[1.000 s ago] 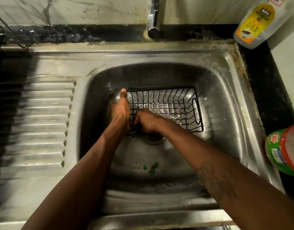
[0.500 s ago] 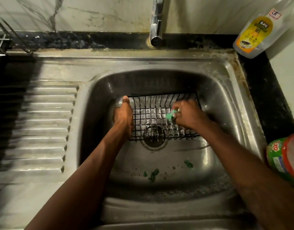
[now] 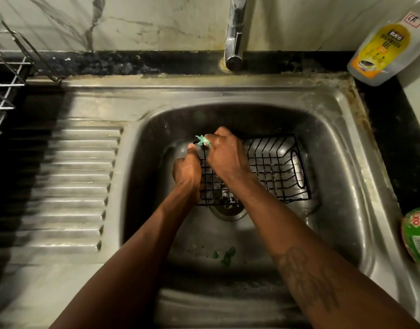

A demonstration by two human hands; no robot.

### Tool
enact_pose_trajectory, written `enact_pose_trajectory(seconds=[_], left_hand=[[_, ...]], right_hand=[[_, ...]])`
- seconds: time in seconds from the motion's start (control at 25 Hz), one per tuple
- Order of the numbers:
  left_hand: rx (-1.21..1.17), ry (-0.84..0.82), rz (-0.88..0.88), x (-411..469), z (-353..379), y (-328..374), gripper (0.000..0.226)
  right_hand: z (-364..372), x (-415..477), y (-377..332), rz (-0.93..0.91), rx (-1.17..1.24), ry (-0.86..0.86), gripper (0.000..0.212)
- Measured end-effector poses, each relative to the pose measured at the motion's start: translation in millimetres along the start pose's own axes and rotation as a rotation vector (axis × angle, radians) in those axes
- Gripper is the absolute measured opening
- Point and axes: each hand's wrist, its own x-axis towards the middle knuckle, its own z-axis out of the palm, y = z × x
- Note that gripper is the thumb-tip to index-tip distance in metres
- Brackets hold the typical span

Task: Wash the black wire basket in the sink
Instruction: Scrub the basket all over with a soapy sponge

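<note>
The basket (image 3: 275, 167) is gripped by the left hand (image 3: 186, 172). A green pad (image 3: 202, 140), seemingly, is pinched by the right hand (image 3: 224, 157).

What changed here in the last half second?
The right hand, holding a small green scrubbing pad, swept from the right part of the black wire basket across to its far left corner. The left hand kept gripping the basket's left edge, and the basket stayed in the stainless steel sink.
</note>
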Motion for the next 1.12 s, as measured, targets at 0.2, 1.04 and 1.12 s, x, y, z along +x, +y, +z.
enact_pose_trajectory(seconds=[0.2, 1.04, 1.12], left_hand=[[0.065, -0.004, 0.038, 20, 2, -15, 0.107], [0.035, 0.009, 0.025, 10, -4, -6, 0.111], [0.044, 0.031, 0.011, 9, -4, -6, 0.109]], right_hand=[[-40, -22, 75, 0.161, 0.025, 0.165, 0.024], [-55, -27, 83, 0.147, -0.046, 0.012, 0.026], [-46, -23, 69, 0.164, -0.010, 0.010, 0.027]])
